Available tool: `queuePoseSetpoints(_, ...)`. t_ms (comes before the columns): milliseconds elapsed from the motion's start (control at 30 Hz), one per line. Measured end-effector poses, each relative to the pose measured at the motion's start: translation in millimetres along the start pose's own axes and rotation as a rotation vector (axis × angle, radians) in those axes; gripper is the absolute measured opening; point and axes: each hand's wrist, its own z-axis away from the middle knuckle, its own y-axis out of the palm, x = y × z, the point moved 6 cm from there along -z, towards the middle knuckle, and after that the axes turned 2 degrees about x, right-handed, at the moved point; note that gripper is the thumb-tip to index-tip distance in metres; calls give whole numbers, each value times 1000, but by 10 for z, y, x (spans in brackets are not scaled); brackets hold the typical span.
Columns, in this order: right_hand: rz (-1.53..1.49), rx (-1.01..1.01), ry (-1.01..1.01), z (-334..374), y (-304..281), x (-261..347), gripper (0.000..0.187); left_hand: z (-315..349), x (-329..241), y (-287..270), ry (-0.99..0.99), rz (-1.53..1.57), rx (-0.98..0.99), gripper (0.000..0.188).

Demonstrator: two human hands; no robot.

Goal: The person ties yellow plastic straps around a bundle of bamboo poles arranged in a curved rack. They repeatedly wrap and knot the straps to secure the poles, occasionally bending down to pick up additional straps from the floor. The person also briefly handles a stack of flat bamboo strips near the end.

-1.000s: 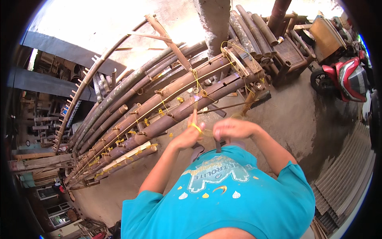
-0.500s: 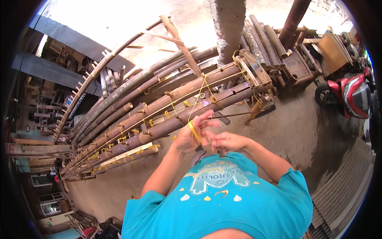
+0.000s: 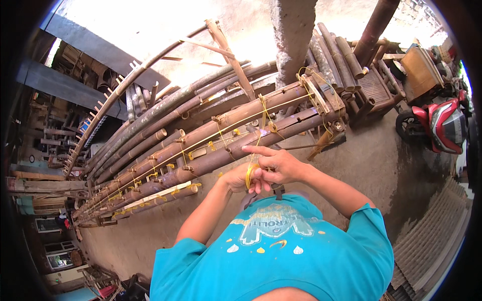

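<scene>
A coil of yellow cord (image 3: 249,175) is looped round my left hand (image 3: 238,177), whose fingers are bent. My right hand (image 3: 284,166) crosses over its fingertips, index finger stretched to the left and the other fingers curled at the coil. From the coil a thin strand runs up toward a long bamboo frame (image 3: 201,163) just beyond my hands. Two thick brown poles form this frame, with short pegs through them and yellow cord tied across in many places. At its right end sits a wooden crosspiece (image 3: 316,95) with cord around it.
More bamboo poles (image 3: 165,118) lie behind the frame, beside a rough concrete post (image 3: 292,40). A red motor scooter (image 3: 442,125) stands at the right. Corrugated sheets (image 3: 427,236) lie at the lower right. A curved pole with pegs (image 3: 118,93) rises at the left.
My right hand has moved up and left over my left hand, its index finger now extended. My left fingers have turned downward. The strand between hand and frame has shifted.
</scene>
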Motion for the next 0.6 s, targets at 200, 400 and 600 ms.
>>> queuePoseSetpoints(200,-363,31,219,33,156,-441,18,170,122,-214,30,286,-63,49)
queuePoseSetpoints(400,-609,-11,556,45,188,-702,21,420,75,-86,-30,36,-369,29)
queuePoseSetpoints(600,719,-226,5,-63,-115,347,21,538,-80,-86,21,185,-531,18)
